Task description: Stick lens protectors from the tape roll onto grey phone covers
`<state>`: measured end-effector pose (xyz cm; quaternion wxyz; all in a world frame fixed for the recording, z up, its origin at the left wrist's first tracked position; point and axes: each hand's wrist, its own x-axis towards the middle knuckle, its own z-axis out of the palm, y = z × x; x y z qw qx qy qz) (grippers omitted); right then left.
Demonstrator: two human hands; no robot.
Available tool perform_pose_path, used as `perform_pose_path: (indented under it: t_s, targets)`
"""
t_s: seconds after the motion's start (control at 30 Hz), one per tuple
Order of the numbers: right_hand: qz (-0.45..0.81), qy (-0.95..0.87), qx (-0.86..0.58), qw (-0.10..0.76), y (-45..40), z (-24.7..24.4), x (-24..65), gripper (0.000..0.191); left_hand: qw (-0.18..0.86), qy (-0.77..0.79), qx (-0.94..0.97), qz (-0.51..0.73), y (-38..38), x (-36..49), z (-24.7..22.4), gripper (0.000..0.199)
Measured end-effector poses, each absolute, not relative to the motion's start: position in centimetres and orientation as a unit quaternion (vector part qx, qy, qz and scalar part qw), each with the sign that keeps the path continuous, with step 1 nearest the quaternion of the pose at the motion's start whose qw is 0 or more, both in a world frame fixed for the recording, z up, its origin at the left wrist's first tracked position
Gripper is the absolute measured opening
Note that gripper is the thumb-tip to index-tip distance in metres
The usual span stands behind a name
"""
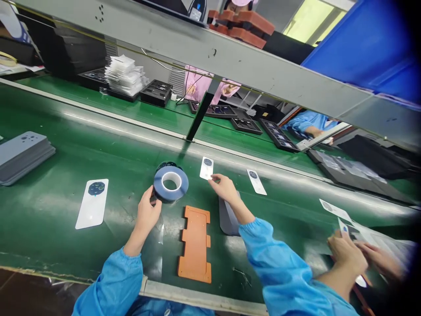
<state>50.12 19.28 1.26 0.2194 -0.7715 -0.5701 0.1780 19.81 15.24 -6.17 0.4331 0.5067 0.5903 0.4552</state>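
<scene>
My left hand [148,210] has its thumb and fingers closed on a dark edge beside the blue tape roll [158,189]; what it grips is mostly hidden. The roll lies over a dark object. My right hand [223,188] reaches forward, its fingertips pinched at the lower corner of a small white panel [205,170] with a dark round camera area. Between my hands an orange fixture plate [194,245] lies on the green surface. Under my right forearm sits a grey plate [228,219], partly covered.
A white panel [92,210] lies left, another [257,184] right. Grey plates [24,156] are stacked far left. A co-worker's hands [350,259] hold a panel at the right. A metal post [201,114] and overhead shelf [210,48] stand ahead. Thin tools [242,276] lie near the front.
</scene>
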Motion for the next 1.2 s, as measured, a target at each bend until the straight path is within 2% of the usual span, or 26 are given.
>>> perform_pose_path:
  t_s: [0.13,0.2,0.3,0.43,0.63,0.77,1.0,1.2]
  targets:
    - [0.122,-0.685,-0.683,0.222,14.0,0.8,44.8,0.028,0.426,0.588,0.524,0.445,14.5,20.2,-5.5,0.058]
    - [0.135,-0.719,-0.643,0.227,11.9,0.4,42.5,0.028,0.448,0.58,0.522,0.437,14.3,20.5,-5.4,0.057]
    - [0.194,-0.709,-0.629,0.253,9.9,-0.6,40.2,0.035,0.493,0.552,0.501,0.448,14.1,21.1,-5.6,0.052]
    - [0.242,-0.674,-0.626,0.309,9.0,-2.4,39.5,0.052,0.611,0.496,0.45,0.422,13.7,21.9,-5.6,0.026]
    - [0.259,-0.633,-0.639,0.352,9.7,-3.0,40.3,0.056,0.696,0.471,0.354,0.41,13.3,22.1,-4.1,0.02]
    - [0.239,-0.633,-0.628,0.385,9.1,-2.7,40.2,0.045,0.719,0.447,0.332,0.415,13.0,22.2,-3.6,0.021]
    - [0.279,-0.652,-0.577,0.404,8.2,-2.8,38.2,0.028,0.73,0.423,0.344,0.413,12.8,22.6,-3.7,0.026]
    - [0.279,-0.602,-0.601,0.446,7.1,-2.5,38.6,0.014,0.713,0.426,0.381,0.406,12.5,22.7,-3.8,0.026]
